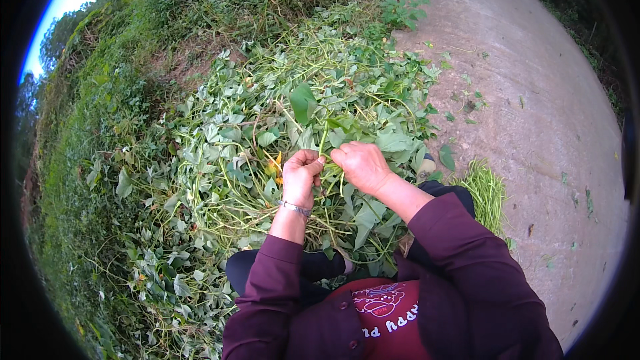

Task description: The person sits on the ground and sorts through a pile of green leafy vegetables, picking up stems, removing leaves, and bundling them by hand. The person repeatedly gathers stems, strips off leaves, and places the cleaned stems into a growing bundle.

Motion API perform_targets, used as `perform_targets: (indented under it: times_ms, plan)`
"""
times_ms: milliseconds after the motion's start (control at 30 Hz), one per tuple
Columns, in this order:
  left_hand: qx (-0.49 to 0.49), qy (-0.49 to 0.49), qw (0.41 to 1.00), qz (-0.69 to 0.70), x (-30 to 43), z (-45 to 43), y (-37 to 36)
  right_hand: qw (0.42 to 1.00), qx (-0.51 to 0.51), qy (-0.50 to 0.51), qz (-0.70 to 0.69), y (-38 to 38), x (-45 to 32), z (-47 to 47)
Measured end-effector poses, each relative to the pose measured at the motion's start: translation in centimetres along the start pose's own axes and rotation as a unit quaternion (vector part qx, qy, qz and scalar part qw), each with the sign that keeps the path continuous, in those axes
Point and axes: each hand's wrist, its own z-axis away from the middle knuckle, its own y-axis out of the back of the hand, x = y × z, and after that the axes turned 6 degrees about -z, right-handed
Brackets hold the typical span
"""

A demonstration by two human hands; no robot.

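Observation:
My left hand (303,172) pinches a green leafy vine stem (324,137) between thumb and forefinger. The stem stands up from my fingertips and carries a broad green leaf (303,103). Close beside it, my right hand (362,165) is closed, back of the hand up, with thin green stalks (334,176) showing under its fingers. Both hands hover over a spread heap of cut vines (240,160), some leaves wilted and pale. A yellow-orange leaf (274,166) lies just left of my left hand.
A bundle of trimmed green stalks (482,195) lies by my right knee on a concrete path (540,125). Loose leaf scraps (446,157) are scattered on the concrete. Weeds and grass (95,160) cover the slope at left. My shoe (426,166) rests at the heap's right edge.

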Motion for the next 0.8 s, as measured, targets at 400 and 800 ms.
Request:
perform_targets:
  times_ms: [400, 800]
  plan:
    - [0.204, -0.047, 0.966, 0.149, -0.2, -3.7, 3.4, 0.871, -0.479, -0.028, -0.103, -0.2, -3.2, 2.1]
    - [-0.073, -0.21, 0.95, -0.218, 0.4, -2.0, 2.3, 0.942, -0.098, -0.075, -0.313, -0.2, -0.8, 1.1]
